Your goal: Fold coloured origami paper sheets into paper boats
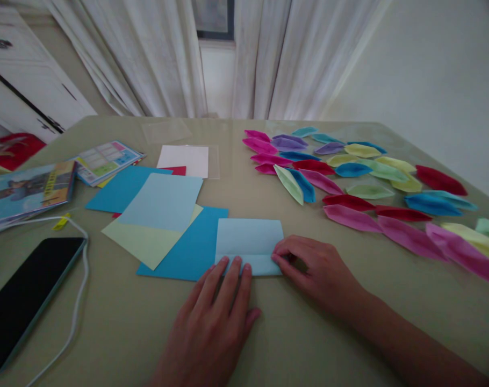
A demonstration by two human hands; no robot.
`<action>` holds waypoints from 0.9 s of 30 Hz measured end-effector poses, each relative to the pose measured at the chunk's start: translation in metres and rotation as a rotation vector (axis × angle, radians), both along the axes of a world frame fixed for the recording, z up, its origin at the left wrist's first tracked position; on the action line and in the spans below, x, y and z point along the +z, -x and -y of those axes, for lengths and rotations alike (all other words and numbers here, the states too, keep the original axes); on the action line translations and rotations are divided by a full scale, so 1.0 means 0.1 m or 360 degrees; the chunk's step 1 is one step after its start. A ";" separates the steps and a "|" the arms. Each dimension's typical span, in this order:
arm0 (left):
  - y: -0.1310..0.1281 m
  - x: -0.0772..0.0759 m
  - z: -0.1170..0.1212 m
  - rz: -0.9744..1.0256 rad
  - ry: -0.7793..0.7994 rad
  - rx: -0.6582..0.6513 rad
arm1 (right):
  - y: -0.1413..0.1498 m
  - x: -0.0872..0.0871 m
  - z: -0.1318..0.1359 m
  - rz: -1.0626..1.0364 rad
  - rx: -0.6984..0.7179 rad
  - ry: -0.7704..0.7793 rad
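A light blue paper sheet [249,239] lies folded on the table [349,322] in front of me. My left hand [216,322] lies flat with its fingers stretched out, the fingertips pressing the paper's near folded edge. My right hand [317,271] has its fingers curled and pressed together on the paper's right near corner. A darker blue sheet [188,250] lies partly under the folded paper.
A loose stack of coloured sheets [156,215] lies to the left. Several folded paper boats [349,177] in many colours cover the right side. A dark phone [22,301] with a white cable [77,317] lies at the near left, and booklets [27,188] beyond it.
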State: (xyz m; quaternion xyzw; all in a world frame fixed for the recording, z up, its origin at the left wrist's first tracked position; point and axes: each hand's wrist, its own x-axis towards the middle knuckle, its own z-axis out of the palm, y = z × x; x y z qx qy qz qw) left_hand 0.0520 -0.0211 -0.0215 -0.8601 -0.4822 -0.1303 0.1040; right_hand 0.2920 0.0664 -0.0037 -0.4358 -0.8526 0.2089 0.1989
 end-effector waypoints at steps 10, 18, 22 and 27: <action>-0.02 0.02 -0.01 0.0040 0.0004 0.0021 | 0.01 -0.01 -0.01 0.0010 -0.0007 -0.0021; -0.01 0.01 0.00 0.0024 0.0043 0.0013 | 0.01 0.01 0.01 -0.0011 -0.0012 0.0010; 0.02 0.06 -0.02 0.0005 0.0105 -0.0024 | 0.01 0.03 -0.02 -0.0045 0.0003 0.0062; 0.02 0.11 -0.06 0.0039 0.0083 -0.0008 | -0.04 0.08 -0.08 -0.0050 0.0042 0.0095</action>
